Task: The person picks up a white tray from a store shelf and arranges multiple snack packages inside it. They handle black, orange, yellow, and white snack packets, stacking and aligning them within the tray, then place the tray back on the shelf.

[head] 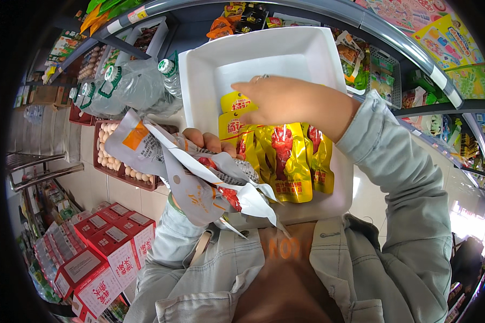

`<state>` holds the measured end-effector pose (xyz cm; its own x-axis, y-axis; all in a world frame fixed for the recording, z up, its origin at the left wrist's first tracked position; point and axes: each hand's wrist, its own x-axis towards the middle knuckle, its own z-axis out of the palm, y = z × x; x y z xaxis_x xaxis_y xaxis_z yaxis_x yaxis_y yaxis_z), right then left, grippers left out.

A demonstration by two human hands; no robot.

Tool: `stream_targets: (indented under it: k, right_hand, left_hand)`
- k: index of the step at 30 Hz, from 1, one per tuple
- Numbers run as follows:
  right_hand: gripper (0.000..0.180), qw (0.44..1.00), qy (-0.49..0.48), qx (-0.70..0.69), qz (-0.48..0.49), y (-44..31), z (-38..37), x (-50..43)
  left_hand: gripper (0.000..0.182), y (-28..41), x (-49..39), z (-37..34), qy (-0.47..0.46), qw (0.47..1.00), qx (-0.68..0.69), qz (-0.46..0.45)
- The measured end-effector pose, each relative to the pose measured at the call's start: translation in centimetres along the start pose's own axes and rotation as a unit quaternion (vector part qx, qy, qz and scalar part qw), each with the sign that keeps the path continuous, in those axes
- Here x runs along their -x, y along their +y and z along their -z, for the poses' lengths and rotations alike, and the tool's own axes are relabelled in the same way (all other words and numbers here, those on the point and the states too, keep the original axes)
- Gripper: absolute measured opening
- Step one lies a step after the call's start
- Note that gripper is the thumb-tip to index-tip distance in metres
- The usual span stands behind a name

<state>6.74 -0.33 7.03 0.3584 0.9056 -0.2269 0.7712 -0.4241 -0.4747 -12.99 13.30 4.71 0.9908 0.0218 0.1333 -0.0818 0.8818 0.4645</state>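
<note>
A deep white plastic bin (202, 80) lies in front of me, with several yellow snack packets (291, 169) in its near part, showing red meat pieces. My left hand (210, 143) is closed around a bunch of grey-and-white snack packets (194, 177), over the bin's left edge; most of its palm is hidden behind them. My right hand (262, 99) reaches into the bin from the right, its fingers over the upper yellow packets (236, 101). The fingertips of that hand are partly hidden, so whether it grips a packet is unclear. It wears a ring.
Beyond the bin runs a shelf with a metal rail (347, 12) and packaged snacks. Large water bottles (133, 84) stand at left, above a crate of eggs (109, 157). Red-and-white boxes (117, 238) are stacked at lower left. More stocked shelves line the right.
</note>
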Motion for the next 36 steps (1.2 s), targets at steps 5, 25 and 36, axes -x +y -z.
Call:
stream_targets:
  k: [5,25,36]
  right_hand:
    - [0.065,0.999,-0.033,-0.02,-0.002,-0.6,0.2,0.2]
    - [0.028,0.962,0.119,-0.224,0.101,0.9,2.2,2.5]
    - [0.029,0.938,0.204,-0.27,0.074,1.4,3.5,5.7]
  left_hand:
    - [0.035,-0.2,-0.1,-1.3,0.039,0.999,-0.035,0.011]
    - [0.029,-0.2,-0.3,-3.9,0.16,0.987,-0.016,-0.01]
    - [0.03,1.5,-1.0,-2.1,0.034,0.999,0.005,0.006]
